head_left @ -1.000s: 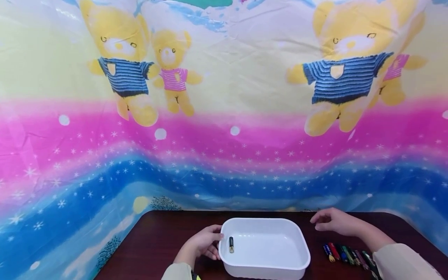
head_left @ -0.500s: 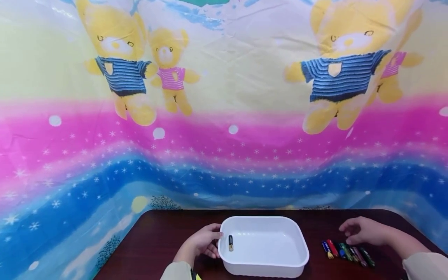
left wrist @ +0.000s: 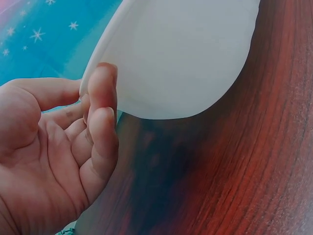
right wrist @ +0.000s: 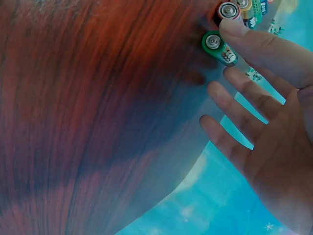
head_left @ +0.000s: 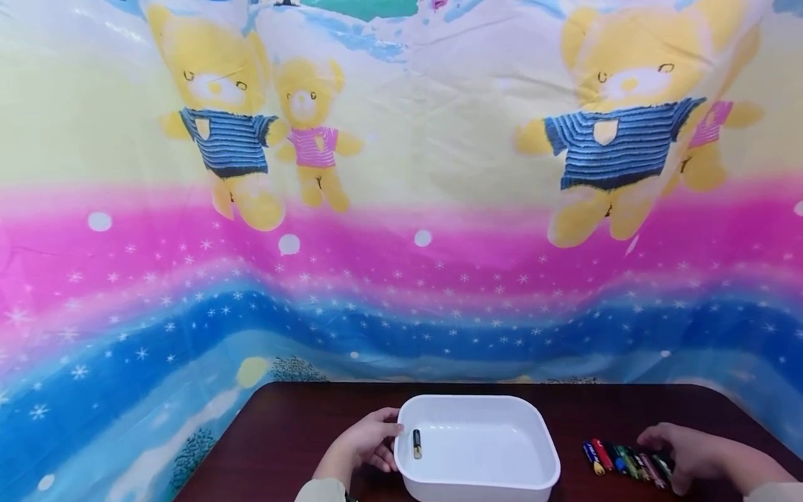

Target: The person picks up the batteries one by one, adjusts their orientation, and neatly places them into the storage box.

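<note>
A white plastic tray [head_left: 489, 453] stands on the table in the head view. My left hand [head_left: 369, 440] grips its left wall, thumb over the rim and the other fingers outside, as the left wrist view shows on the tray wall [left wrist: 181, 58]. Inside, near that side, lies one black and gold battery [head_left: 417, 444]. To the right of the tray, several batteries [head_left: 621, 461] of different colours lie in a slanting row. My right hand [head_left: 696, 454] is over the row's right end. In the right wrist view its fingers are spread beside a green battery [right wrist: 215, 44], thumb tip overlapping a neighbouring battery [right wrist: 228, 11].
The dark wooden table [head_left: 301, 432] has rounded far corners. Behind it hangs a cloth [head_left: 414, 279] printed with teddy bears, snowflakes and coloured bands.
My right hand has moved rightward and down, from beyond the batteries to the right end of their row. The left hand keeps its grip on the tray, and the battery inside has not moved.
</note>
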The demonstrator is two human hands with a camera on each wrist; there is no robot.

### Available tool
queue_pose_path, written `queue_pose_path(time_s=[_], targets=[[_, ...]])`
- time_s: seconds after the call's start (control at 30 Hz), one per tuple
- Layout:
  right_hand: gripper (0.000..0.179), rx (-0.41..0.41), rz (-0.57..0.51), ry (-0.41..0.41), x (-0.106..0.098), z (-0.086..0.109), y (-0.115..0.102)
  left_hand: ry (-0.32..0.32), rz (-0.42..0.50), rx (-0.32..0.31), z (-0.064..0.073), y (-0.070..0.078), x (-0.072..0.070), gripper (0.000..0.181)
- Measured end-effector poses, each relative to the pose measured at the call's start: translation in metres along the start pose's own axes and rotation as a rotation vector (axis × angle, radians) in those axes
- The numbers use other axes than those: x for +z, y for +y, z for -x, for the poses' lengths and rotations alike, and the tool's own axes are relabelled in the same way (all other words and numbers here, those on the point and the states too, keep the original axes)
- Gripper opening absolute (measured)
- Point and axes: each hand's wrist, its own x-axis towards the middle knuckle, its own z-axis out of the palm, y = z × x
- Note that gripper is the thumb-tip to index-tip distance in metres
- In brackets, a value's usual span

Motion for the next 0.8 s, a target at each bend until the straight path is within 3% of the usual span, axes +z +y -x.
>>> queue_pose_path(time_s=[0.23, 0.37, 0.47, 0.67, 0.8], targets=[[0.067, 0.155, -0.042, 0.105, -0.003, -0.024, 0.062, 0.009, 0.009, 0.005, 0.001, 0.002, 0.001, 0.044], [0.068, 0.169, -0.118, 0.131, -0.002, -0.031, 0.078, 0.009, 0.010, 0.006, 0.002, 0.000, 0.001, 0.044], [0.066, 0.132, -0.123, 0.099, 0.002, -0.024, 0.065, 0.013, 0.015, -0.002, 0.003, -0.002, 0.000, 0.045], [0.056, 0.069, -0.005, 0.021, 0.012, 0.000, 0.005, 0.019, 0.013, -0.008, 0.003, -0.002, 0.000, 0.045], [0.055, 0.057, -0.050, 0.021, 0.012, -0.001, 0.015, 0.023, 0.010, -0.013, 0.001, -0.002, 0.001, 0.046]])
